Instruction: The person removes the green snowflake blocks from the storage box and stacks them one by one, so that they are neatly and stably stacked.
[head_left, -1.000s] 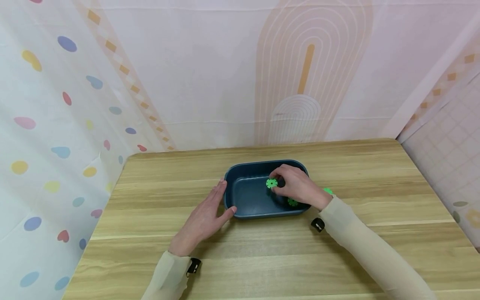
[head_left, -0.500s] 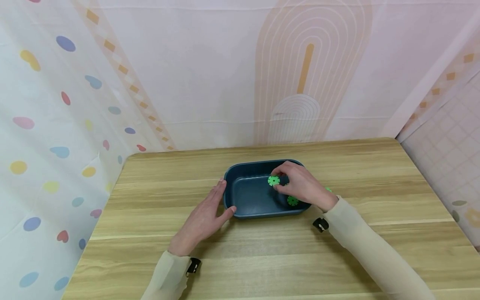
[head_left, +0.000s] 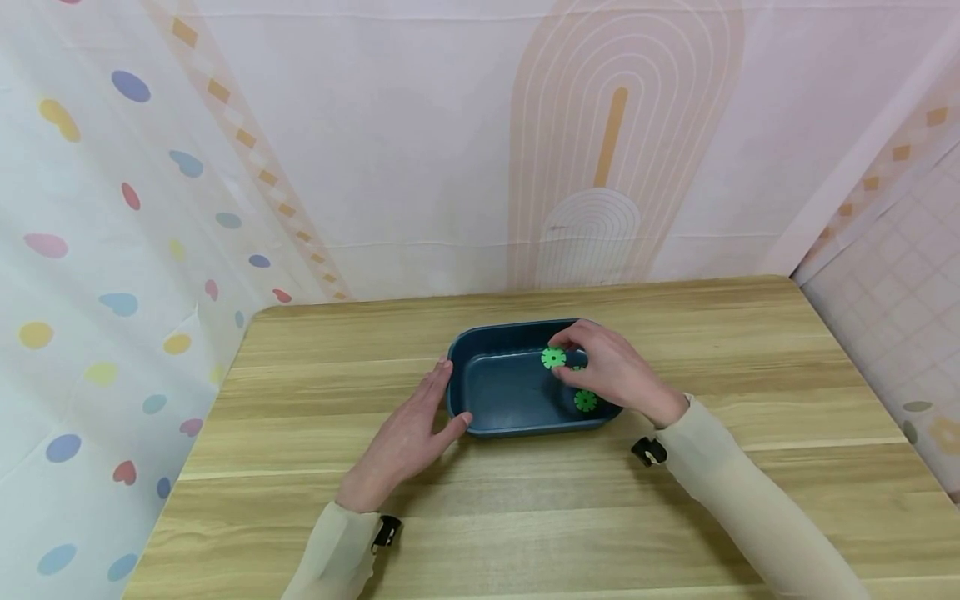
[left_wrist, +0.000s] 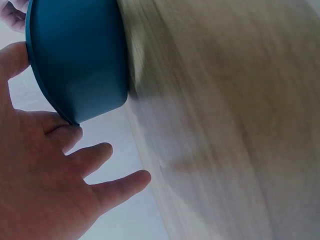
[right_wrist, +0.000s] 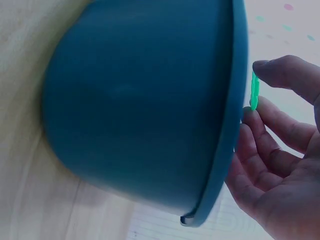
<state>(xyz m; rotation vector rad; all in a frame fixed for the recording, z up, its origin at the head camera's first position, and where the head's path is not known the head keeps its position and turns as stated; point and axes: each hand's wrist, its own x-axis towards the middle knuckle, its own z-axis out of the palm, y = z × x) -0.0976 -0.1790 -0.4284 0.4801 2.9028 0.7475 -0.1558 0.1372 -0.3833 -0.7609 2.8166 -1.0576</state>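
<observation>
My right hand [head_left: 611, 367] pinches a bright green notched plastic disc [head_left: 553, 358] between thumb and fingertips, over the right half of a dark blue oblong basin [head_left: 495, 432]. In the right wrist view the held disc [right_wrist: 255, 91] appears edge-on, just above the basin's rim [right_wrist: 239, 100]. A second green disc [head_left: 586, 401] lies inside the basin near its right end, and a bit of green shows just behind the right thumb. My left hand [head_left: 405, 437] rests at the basin's left end, fingers extended along the rim; the left wrist view shows the fingertips [left_wrist: 70, 134] touching it.
The basin stands on a wood-grain table [head_left: 525, 517]. Behind it hangs a patterned pale cloth [head_left: 420, 167], with a dotted cloth [head_left: 112, 350] on the left. Black wrist straps [head_left: 649, 451] show below both sleeves.
My right hand has shifted slightly right with the pinched disc. A green piece seen earlier beside the right wrist, outside the basin, is now hidden. The left hand stays put.
</observation>
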